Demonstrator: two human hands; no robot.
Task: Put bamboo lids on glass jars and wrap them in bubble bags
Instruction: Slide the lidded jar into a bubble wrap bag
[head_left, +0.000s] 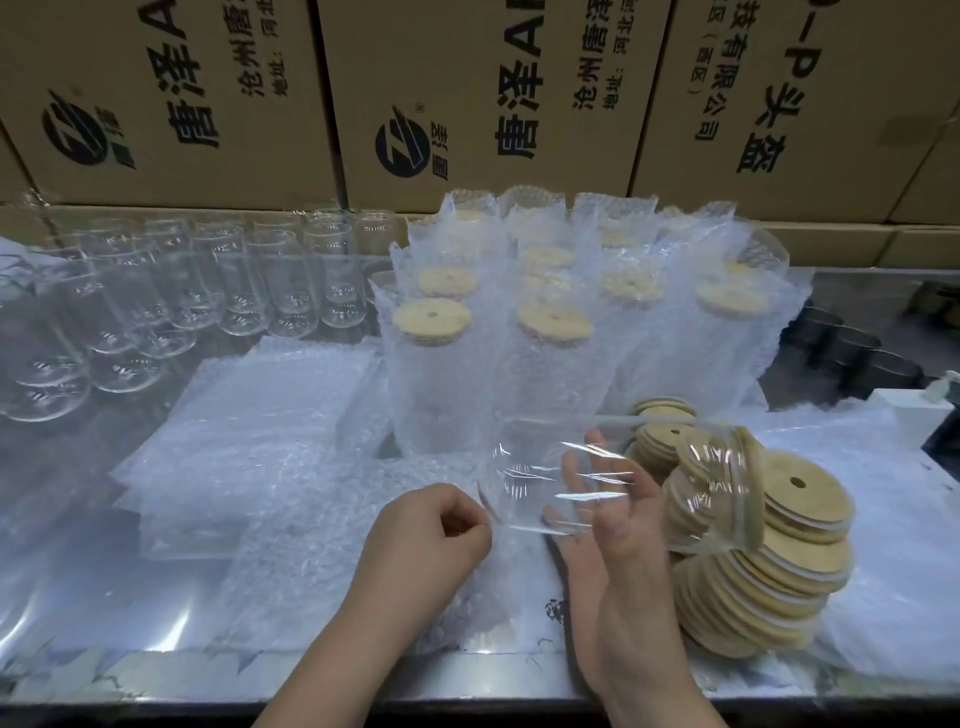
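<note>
Our right hand (621, 530) grips the clear jar (524, 467) sideways, bamboo lid (751, 493) on; left hand (426, 530) pinches a flat bubble bag (322, 561).

1. Our left hand (431, 525) sits at six o'clock, fingers curled in, thumb tip on forefinger.
2. Our right hand (621, 525), at five o'clock, is palm up, fingers wrapped under the glass jar (524, 467), forearm in from six.

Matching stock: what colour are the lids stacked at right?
Pale tan bamboo lids, clearest in the head view.
</note>
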